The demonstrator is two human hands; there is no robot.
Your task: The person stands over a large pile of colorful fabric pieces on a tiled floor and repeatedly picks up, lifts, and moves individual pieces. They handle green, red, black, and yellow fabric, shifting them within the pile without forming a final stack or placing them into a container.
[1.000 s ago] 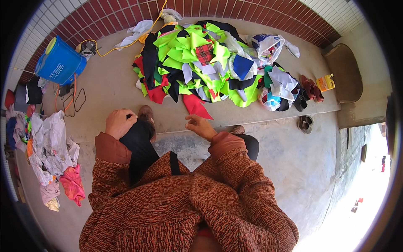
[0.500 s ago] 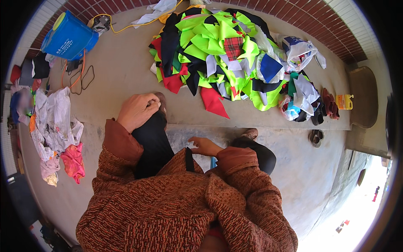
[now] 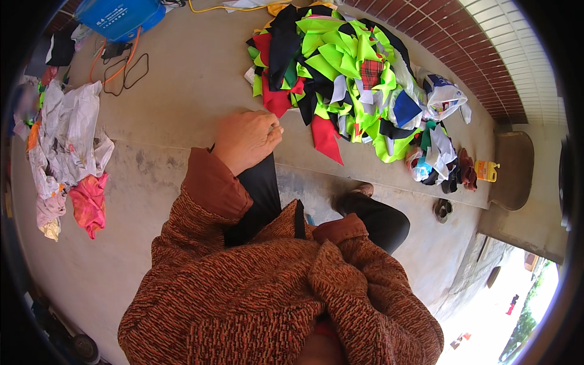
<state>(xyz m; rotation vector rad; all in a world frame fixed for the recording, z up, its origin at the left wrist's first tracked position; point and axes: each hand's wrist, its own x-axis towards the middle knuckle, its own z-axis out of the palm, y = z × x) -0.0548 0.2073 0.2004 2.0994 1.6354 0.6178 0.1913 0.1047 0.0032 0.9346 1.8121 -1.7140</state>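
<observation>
My left hand (image 3: 248, 140) is above my left leg in dark trousers (image 3: 261, 185), its fingers curled together. Whatever it may hold is hidden inside the fingers. Of my right arm only the turned-back brown cuff (image 3: 340, 229) shows; the right hand is out of sight behind the jacket (image 3: 255, 286). Ahead and to the right lies a big heap of cloth scraps (image 3: 340, 55), mostly bright green with black, red and grey pieces. A red scrap (image 3: 326, 140) sticks out at its near edge, to the right of my left hand.
At far left stands a blue tank (image 3: 121, 18) with an orange hose (image 3: 131, 58). Crumpled pale cloth (image 3: 73, 134) and a pink cloth (image 3: 89, 204) lie left. Right of the heap are a white plastic bag (image 3: 443, 97), shoes (image 3: 467, 170) and a yellow jug (image 3: 486, 171). A step edge crosses the floor.
The view has swung, so the scene sits shifted and tilted. My left hand appears further right with fingers still curled. My right hand, seen before in front of the jacket, has gone from sight.
</observation>
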